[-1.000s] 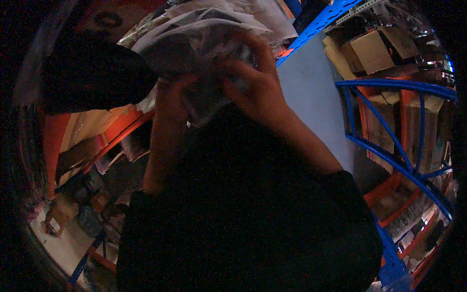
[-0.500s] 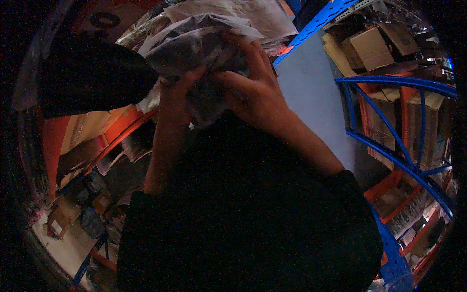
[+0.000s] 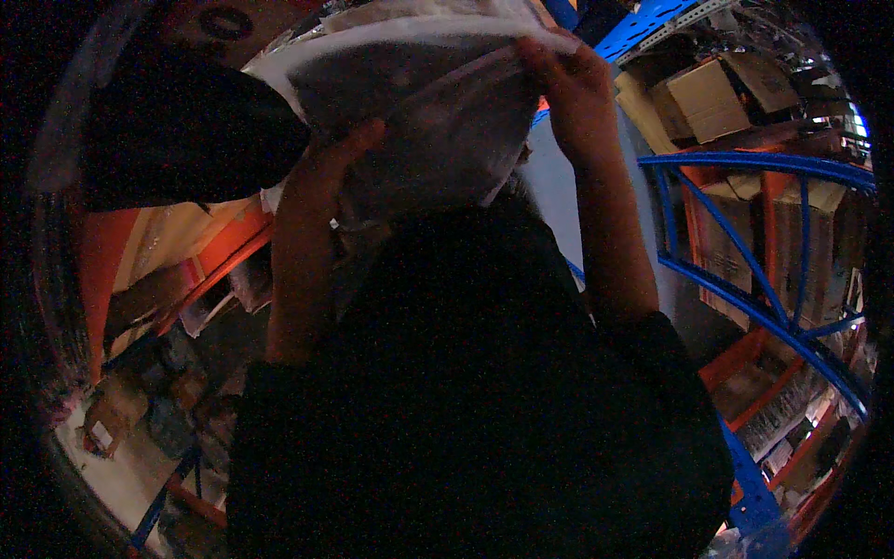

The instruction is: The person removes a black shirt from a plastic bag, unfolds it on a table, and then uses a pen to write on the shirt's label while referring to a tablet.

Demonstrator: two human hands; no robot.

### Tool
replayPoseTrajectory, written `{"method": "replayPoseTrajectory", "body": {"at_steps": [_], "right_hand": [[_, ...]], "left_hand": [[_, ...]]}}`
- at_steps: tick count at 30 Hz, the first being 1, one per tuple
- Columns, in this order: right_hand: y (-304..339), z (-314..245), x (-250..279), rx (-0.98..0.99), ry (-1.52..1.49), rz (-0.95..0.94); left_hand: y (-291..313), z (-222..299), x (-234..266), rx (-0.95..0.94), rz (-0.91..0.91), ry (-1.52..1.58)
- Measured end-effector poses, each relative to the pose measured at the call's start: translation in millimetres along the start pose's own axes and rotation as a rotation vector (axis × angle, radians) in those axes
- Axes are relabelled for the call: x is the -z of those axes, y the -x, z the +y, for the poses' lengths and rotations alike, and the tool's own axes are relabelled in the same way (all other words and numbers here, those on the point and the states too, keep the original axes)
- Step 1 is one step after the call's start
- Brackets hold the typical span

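Note:
A translucent plastic bag (image 3: 419, 121) is stretched out between my two hands at the top of the view, with something dark showing through it. My right hand (image 3: 573, 79) pinches the bag's upper right edge, fingers closed on it. At the bag's left side, my left hand (image 3: 340, 158) grips it, thumb lying over the front and the other fingers hidden behind. Dim light leaves the contents of the bag hard to make out.
Blue and orange racking (image 3: 773, 163) stands on the right, with an opened cardboard box (image 3: 708, 102) on its upper level. To the left, a large black shape (image 3: 186, 135) hangs over an orange shelf beam (image 3: 223, 256). More wrapped goods lie at lower left.
My right hand has moved up and to the right, pulling the bunched bag out wide and flatter. My left hand stays at about the same place on the bag's left side.

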State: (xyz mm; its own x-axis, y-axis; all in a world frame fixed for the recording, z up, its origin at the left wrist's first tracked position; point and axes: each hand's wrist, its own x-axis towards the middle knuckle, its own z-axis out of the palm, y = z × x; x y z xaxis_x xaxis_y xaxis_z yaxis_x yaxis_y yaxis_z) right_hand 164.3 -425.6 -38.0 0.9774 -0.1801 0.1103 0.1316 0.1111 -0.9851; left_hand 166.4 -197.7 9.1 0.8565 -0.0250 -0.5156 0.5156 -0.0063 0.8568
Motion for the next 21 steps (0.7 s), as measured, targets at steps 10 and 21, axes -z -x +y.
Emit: {"method": "replayPoseTrajectory", "body": {"at_steps": [10,21], "right_hand": [[-19.4,24.9,35.8,-0.109,0.097,0.227],[31.3,-0.6,45.7,-0.104,0.267,0.24]], "left_hand": [[-62.0,-50.8,28.0,-0.068,-0.317,0.244],[-32.3,-41.1,-29.9,-0.966,0.095,-0.509]]}}
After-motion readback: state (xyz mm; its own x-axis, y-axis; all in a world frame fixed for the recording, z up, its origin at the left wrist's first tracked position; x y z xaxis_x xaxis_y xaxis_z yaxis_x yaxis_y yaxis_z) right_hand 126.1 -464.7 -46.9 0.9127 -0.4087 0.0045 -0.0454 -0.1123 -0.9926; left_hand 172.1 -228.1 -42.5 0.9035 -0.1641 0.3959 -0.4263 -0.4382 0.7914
